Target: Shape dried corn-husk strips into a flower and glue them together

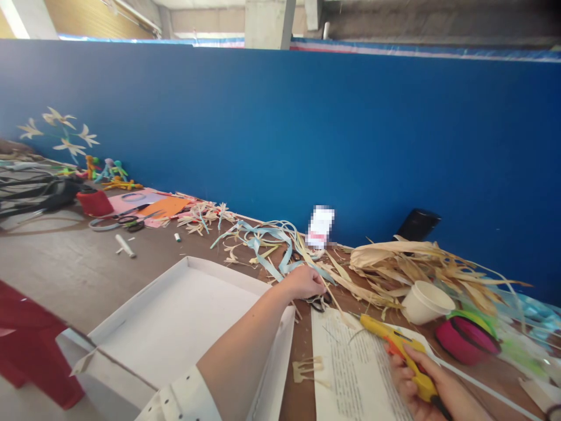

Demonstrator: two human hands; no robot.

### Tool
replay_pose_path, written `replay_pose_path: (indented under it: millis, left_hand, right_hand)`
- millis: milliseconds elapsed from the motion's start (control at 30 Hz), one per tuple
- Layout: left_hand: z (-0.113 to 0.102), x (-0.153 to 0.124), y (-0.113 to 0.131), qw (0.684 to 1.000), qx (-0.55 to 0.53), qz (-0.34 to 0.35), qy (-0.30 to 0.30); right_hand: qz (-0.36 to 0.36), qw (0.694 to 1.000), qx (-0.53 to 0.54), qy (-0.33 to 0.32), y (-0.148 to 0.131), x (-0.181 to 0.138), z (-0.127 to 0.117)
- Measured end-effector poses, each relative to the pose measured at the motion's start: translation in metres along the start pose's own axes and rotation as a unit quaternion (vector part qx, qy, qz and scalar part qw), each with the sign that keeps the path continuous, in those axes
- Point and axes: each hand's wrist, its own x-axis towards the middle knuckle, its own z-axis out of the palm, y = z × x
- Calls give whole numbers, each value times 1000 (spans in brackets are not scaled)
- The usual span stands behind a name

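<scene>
Taking the printed sheet (pixel 350 374) as the clock's centre, the left hand (pixel 305 282) sits at eleven o'clock, thumb and fingertips pinched together on a thin pale strip (pixel 335 302). A light pinch probably suits something so slender, leaving its lower end free near the glue gun's nozzle; whether the two touch, I cannot tell. Under that hand lies a dark pair of scissors (pixel 322 303).

The right hand (pixel 438 374), at four o'clock, wraps its fingers around the handle of the yellow glue gun (pixel 383 332). Held this way, the nozzle points to ten o'clock, toward the strip, and the cord end stays back by the wrist. The sheet under the nozzle perhaps shields the worktop (pixel 153 254) from drips. Small pale cut pieces (pixel 307 371) lie at nine o'clock, over the sheet's edge.

The white tray (pixel 184 316) spreads out at nine to ten o'clock, below the left forearm. Dry husks (pixel 407 263) at one o'clock and pale blue ribbons (pixel 269 240) at eleven seem kept within easy reach. Just before twelve, a blurred bright screen (pixel 321 227) leans against the blue partition (pixel 280 128), likely so it can be seen while both hands are busy.
</scene>
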Motion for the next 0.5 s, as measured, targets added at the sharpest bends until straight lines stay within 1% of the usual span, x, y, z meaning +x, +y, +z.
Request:
replay_pose_path:
  millis: [167,267,367,500]
  left_hand:
    - [0,-1,1,1000,11,6,3]
    - [1,2,-1,1000,16,18,3]
    - [2,4,-3,1000,22,15,2]
    - [2,5,-5,1000,24,10,-3]
  right_hand:
    - [1,1000,-15,14,-3,-10,-1]
    - [-34,998,-46,23,-3,-13,-4]
    - [-67,992,-104,40,-4,-16,-4]
    - [-88,980,-165,68,-4,-21,-2]
